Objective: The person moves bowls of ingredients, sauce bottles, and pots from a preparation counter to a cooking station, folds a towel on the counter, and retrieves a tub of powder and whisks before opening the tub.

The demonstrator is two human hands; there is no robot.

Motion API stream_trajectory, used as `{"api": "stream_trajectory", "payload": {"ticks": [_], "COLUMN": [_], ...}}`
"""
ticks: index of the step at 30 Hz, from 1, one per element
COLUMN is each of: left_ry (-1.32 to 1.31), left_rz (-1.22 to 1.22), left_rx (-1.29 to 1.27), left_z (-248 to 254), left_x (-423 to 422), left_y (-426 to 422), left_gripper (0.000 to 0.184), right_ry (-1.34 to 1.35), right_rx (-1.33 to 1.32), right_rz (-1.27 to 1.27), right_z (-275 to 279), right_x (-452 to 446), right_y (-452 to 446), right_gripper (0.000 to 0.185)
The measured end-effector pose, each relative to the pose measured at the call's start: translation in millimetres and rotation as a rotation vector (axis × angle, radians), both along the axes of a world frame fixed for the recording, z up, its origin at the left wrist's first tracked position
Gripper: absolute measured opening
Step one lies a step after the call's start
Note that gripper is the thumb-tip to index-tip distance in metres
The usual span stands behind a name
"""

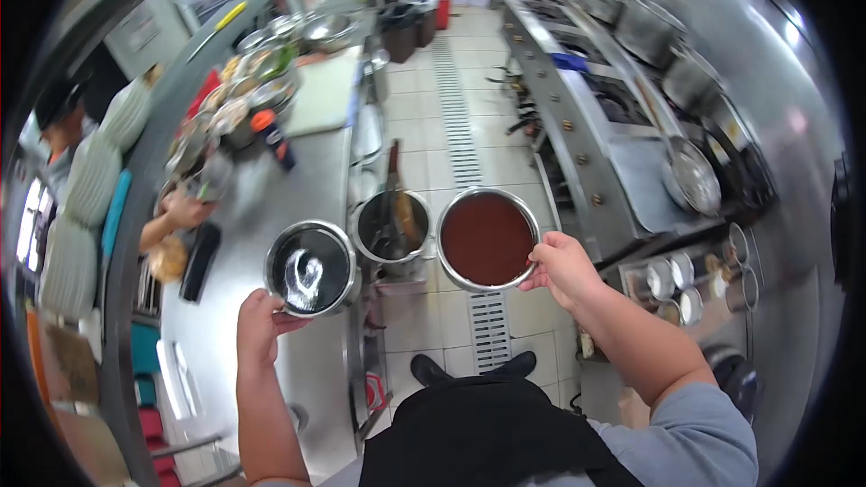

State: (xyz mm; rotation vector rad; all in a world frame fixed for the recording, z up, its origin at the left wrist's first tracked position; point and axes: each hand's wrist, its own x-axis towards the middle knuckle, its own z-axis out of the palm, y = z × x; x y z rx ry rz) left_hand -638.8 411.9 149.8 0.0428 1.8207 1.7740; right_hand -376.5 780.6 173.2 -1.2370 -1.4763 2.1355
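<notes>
1. Between stainless-steel worktop (262, 180) and gas range (622, 117), stands in tiled aisle (413, 329)
2. With left hand (259, 329), pinches dark-filled steel pot (353, 287) at rim between thumb and fingers, beside worktop edge
3. With right hand (561, 269), likewise pinches red-brown-sauce pot (487, 288) at rim over aisle, apparently level to prevent spilling

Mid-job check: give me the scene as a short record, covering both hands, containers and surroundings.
Left hand: grips the rim of a round silver metal pot, dark and glossy inside
Right hand: grips the rim of a round silver metal pot of reddish-brown liquid
Between them: a silver metal container with long-handled utensils
Left side: a grey metal counter with a pale rectangular cutting board
Right side: a grey metal stove
Other person: one hand over the counter
Unclear: whether the left pot rests on anything
</notes>
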Motion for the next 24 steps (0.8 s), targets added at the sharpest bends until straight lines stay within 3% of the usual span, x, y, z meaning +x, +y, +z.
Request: {"api": "stream_trajectory", "payload": {"ticks": [1,6,11,16,24], "left_ry": [0.014,0.069,0.078,0.098,0.136], "left_rz": [-0.024,-0.229,-0.415,-0.591,-0.912], "left_rx": [0.007,0.035,0.012,0.029,0.018], "left_z": [8.8,23.4,50.7,71.2,123.4], "left_x": [8.0,40.9,88.4,136.5,251.4], "left_y": [19.4,99.9,201.4,305.6,480.2], "left_gripper": [0.006,0.025,0.016,0.022,0.024], "right_ry": [0.002,-0.01,-0.066,-0.1,-0.12], "right_rx": [-0.006,0.001,0.033,0.067,0.134], "right_rz": [-0.018,-0.199,-0.359,-0.594,-0.948], "right_z": [8.0,37.2,68.9,91.5,84.9], "right_x": [22.3,146.8,268.8,379.3,526.3], "right_y": [9.0,48.9,76.6,87.4,90.9], "right_gripper": [0.003,0.002,0.004,0.004,0.008]}}
